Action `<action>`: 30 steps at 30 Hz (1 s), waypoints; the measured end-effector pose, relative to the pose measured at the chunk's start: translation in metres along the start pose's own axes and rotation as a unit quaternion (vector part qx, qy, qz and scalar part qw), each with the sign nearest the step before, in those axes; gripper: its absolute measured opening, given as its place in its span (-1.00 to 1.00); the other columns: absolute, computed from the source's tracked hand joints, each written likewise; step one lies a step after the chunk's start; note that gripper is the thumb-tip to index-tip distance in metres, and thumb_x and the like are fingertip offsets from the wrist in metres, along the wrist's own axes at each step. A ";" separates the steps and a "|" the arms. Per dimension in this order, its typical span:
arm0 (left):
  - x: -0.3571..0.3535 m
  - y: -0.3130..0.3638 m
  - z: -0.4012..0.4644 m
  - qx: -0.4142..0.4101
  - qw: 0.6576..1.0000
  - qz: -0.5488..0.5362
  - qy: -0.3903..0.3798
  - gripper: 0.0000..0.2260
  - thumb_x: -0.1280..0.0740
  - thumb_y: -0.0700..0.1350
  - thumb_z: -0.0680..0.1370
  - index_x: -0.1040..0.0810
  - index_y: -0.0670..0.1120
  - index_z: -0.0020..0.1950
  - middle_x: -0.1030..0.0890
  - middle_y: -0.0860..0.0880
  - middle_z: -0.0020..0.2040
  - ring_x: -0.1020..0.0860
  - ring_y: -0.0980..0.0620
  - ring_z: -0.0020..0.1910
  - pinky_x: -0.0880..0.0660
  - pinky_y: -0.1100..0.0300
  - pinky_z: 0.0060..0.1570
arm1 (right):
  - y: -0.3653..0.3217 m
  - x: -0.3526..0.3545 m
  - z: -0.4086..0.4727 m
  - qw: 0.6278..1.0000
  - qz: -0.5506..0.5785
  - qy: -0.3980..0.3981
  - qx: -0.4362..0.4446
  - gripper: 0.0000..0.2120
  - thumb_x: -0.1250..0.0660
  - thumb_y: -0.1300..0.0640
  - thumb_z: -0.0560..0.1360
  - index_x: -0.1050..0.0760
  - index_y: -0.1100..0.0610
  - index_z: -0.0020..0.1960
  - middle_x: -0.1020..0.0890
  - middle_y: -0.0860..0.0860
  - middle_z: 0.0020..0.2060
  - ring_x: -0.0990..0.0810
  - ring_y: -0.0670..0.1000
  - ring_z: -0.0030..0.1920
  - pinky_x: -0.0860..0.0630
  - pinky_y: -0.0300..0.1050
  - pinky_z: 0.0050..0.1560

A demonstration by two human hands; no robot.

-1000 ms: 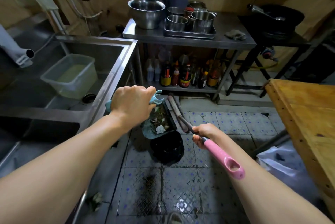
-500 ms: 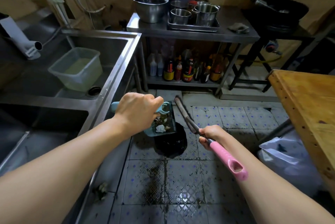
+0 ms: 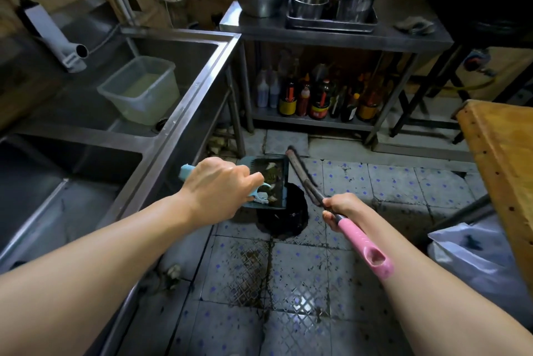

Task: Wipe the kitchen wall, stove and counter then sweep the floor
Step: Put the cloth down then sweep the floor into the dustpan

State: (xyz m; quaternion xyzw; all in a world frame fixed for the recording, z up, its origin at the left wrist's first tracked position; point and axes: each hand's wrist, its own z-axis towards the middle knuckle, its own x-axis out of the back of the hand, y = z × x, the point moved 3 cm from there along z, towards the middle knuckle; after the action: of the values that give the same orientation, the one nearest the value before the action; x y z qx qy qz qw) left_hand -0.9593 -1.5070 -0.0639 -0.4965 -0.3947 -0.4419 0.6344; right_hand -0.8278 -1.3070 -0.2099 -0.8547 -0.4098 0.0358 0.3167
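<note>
Left hand [image 3: 223,182]: grip closed round the pale blue handle of the dustpan [image 3: 266,181], held above the floor just beside the sink unit's front edge. Pan: teal plastic, comb-toothed rear edge, loaded with scraps and dark debris.

Right hand [image 3: 339,207]: grip closed round the broom [image 3: 305,179] where dark shaft meets pink plastic handle; handle end has an oval hanging hole and lies against the right forearm. Long narrow broom head lies just beside the pan's right edge.

Black bag [image 3: 284,215]: dark, glossy, directly under and in front of the pan, on the floor.

Floor [image 3: 291,283]: pale tiles with blue dots and diamond tread, wet and grimy; a lane of it runs between the sink unit on the left and the wooden worktop [image 3: 501,159] on the right.

Sink unit [image 3: 184,102]: stainless steel, double basin, square rim; clear plastic tub [image 3: 141,89] in the far basin.

Steel worktop [image 3: 340,32]: bowls and pots on a tray; sauce bottles [image 3: 320,99] on the lower shelf, labels unreadable.

White plastic bag [image 3: 476,254]: crumpled, under the wooden worktop's near edge.
</note>
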 end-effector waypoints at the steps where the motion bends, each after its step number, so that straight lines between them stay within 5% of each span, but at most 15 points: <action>1: -0.002 0.002 -0.001 -0.001 1.000 0.001 -0.006 -0.73 -0.57 -0.11 0.17 -0.49 -0.08 -0.35 -0.44 0.00 -0.53 -0.43 -0.04 -0.64 -0.25 0.24 -0.58 | 0.001 0.001 0.002 1.000 -0.002 -0.001 0.001 -0.89 -0.16 0.29 0.58 -0.35 0.24 -0.12 -0.39 0.12 -0.35 -0.35 -0.07 -0.74 -0.31 -0.38 -0.66; 15: -0.020 0.039 -0.015 -0.057 0.997 -0.007 -0.054 -0.75 -0.51 -0.26 0.16 -0.48 -0.06 -0.33 -0.39 0.04 -0.54 -0.38 0.01 -0.64 -0.23 0.24 -0.58 | 0.025 -0.001 0.011 1.000 0.006 -0.012 -0.016 -0.89 -0.14 0.27 0.59 -0.32 0.22 -0.12 -0.39 0.13 -0.35 -0.33 -0.08 -0.75 -0.32 -0.37 -0.66; 23: -0.019 0.054 -0.019 -0.074 0.985 0.021 -0.153 -0.75 -0.47 -0.29 0.08 -0.44 -0.06 -0.45 -0.39 0.03 -0.62 -0.37 0.01 -0.70 -0.14 0.33 -0.57 | 0.038 0.002 0.013 1.000 0.025 -0.002 -0.012 -0.85 -0.13 0.29 0.59 -0.31 0.22 -0.17 -0.38 0.12 -0.34 -0.33 -0.07 -0.75 -0.32 -0.37 -0.65; 30: -0.022 0.082 -0.024 -0.084 0.964 0.052 -0.247 -0.88 -0.27 -0.29 0.37 -0.47 -0.10 -0.16 -0.59 -0.04 -0.35 -0.56 -0.08 -0.40 0.00 0.26 -0.53 | 0.051 -0.003 0.006 0.999 0.045 0.001 -0.009 -0.83 -0.12 0.32 0.59 -0.30 0.23 -0.19 -0.36 0.12 -0.34 -0.31 -0.09 -0.77 -0.31 -0.39 -0.67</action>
State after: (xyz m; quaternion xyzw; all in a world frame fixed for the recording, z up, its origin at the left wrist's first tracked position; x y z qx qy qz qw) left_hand -0.8868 -1.5173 -0.1127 -0.6614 -0.4741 -0.3039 0.4955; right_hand -0.7972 -1.3292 -0.2446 -0.8753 -0.3709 0.0457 0.3069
